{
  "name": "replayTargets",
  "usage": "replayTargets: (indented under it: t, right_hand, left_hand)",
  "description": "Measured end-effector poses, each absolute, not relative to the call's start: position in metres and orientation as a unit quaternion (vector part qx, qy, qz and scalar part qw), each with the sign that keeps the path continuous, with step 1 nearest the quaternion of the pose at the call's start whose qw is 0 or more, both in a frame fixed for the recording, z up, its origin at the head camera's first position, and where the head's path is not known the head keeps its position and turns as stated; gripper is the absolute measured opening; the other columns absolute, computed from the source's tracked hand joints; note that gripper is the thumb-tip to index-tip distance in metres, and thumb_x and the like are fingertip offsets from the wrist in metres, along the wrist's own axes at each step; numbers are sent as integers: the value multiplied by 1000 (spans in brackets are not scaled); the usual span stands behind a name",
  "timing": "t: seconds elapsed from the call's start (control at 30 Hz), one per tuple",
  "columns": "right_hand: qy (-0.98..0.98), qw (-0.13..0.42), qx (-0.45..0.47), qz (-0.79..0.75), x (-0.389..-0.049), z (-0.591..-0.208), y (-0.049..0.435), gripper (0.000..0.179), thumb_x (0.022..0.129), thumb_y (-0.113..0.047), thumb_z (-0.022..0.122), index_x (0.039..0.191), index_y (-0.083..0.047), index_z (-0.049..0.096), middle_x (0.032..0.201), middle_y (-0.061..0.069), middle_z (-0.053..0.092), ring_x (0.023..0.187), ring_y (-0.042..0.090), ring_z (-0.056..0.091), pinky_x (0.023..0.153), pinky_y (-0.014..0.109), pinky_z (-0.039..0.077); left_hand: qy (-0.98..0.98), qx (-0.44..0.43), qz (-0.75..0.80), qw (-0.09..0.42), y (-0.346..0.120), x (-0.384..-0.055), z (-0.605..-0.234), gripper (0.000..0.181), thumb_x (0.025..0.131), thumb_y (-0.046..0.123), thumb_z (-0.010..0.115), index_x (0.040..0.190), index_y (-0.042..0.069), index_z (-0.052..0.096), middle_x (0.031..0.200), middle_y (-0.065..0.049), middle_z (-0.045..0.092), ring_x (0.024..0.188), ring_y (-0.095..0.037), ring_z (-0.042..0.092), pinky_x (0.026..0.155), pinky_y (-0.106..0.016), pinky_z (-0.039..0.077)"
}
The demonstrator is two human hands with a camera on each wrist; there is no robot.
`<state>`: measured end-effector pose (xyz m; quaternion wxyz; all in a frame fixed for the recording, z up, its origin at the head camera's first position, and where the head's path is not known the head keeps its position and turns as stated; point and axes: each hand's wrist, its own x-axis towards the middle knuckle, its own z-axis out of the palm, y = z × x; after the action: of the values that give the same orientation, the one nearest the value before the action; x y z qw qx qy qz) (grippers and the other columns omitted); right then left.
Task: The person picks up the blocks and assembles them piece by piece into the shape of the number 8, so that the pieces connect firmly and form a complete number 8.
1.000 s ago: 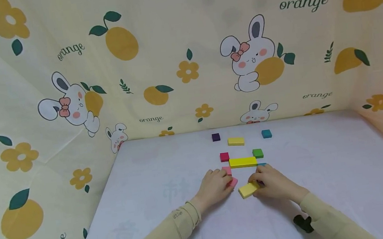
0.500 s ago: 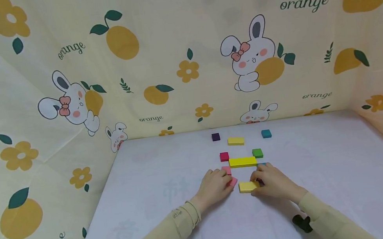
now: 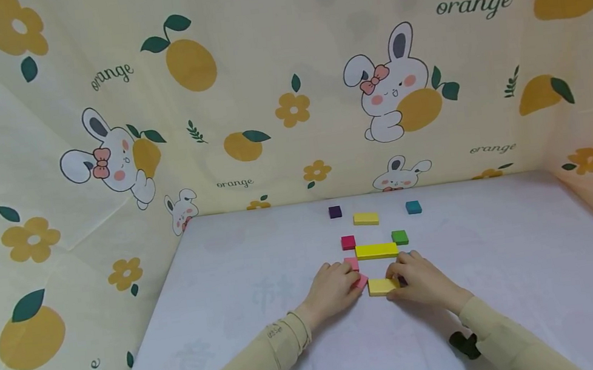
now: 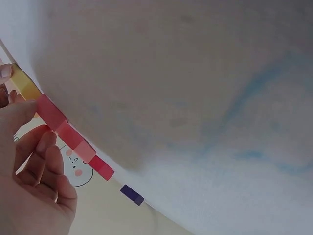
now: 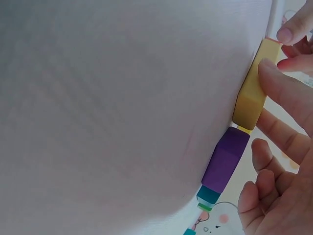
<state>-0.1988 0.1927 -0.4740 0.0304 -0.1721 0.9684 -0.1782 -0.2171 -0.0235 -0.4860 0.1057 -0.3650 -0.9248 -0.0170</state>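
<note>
My left hand (image 3: 331, 289) pinches a pink block (image 4: 50, 110) between thumb and fingers, and that block sits slightly turned. A lighter pink block (image 3: 352, 263) stands just beyond it. With thumb and fingers my right hand (image 3: 423, 283) holds a pale yellow block (image 3: 381, 287), whose left end is at the pink block. Beside the right fingers is a purple block (image 5: 226, 159), mostly hidden in the head view. Behind it the right wrist view shows a teal block (image 5: 209, 195). A long bright yellow block (image 3: 377, 251) lies beyond both hands.
A red block (image 3: 348, 242) and a green block (image 3: 399, 237) stand near the long yellow block's ends. Farther back are a dark purple block (image 3: 335, 212), another pale yellow block (image 3: 366, 218) and a blue-teal block (image 3: 413, 207). A printed cloth wall (image 3: 264, 91) rises behind the white tabletop (image 3: 239, 258).
My right hand has turned the slanted pale yellow block nearly straight and brought it slightly away from me and left, up to the pink block. The left hand has stayed in place.
</note>
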Motion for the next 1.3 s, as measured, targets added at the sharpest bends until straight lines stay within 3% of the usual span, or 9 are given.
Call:
replayTargets:
  t: [0.2, 0.47, 0.7, 0.93, 1.1, 1.3]
  right_hand:
    - [966, 33, -176, -184, -201, -473, 196, 33, 67, -38, 80, 91, -18, 67, 84, -2, 52, 81, 15, 41, 66, 27, 36]
    - [969, 18, -164, -182, -216, -459, 210, 30, 77, -36, 73, 95, -13, 68, 91, 3, 58, 83, 19, 45, 68, 29, 41]
    - [969, -16, -165, -185, -253, -442, 210, 27, 83, -30, 68, 98, -7, 68, 91, 10, 60, 84, 24, 50, 69, 36, 45]
    - [970, -15, -122, -208, -305, -427, 226, 29, 89, -25, 61, 104, 0, 65, 87, 14, 59, 79, 25, 51, 65, 33, 43]
    - [967, -2, -77, -242, -324, -435, 253, 33, 91, -22, 56, 111, 4, 60, 97, 21, 63, 84, 30, 54, 73, 41, 45]
    - [963, 3, -22, -268, -324, -452, 272, 39, 93, -19, 52, 120, 9, 52, 108, 30, 57, 93, 37, 52, 84, 50, 43]
  left_hand:
    - [-925, -363, -17, 108, -23, -218, -486, 22, 87, 40, 61, 98, 23, 69, 88, 9, 59, 73, -7, 48, 62, -18, 30]
    - [-927, -360, -20, 101, -22, -217, -485, 22, 87, 39, 62, 100, 23, 70, 87, 9, 59, 74, -7, 47, 63, -18, 31]
    - [-934, -343, -30, 94, -30, -216, -485, 22, 86, 37, 64, 102, 23, 72, 83, 8, 56, 72, -6, 44, 61, -17, 29]
    - [-925, -357, -33, 124, -34, -218, -484, 18, 86, 33, 64, 95, 20, 72, 78, 7, 53, 69, -7, 44, 59, -17, 27]
    - [-921, -373, -39, 108, -29, -218, -484, 18, 84, 35, 66, 92, 19, 71, 78, 7, 54, 68, -7, 44, 60, -16, 28]
    - [-916, -385, -44, 102, -22, -217, -489, 18, 89, 31, 61, 97, 21, 72, 81, 8, 61, 70, -6, 47, 61, -15, 34]
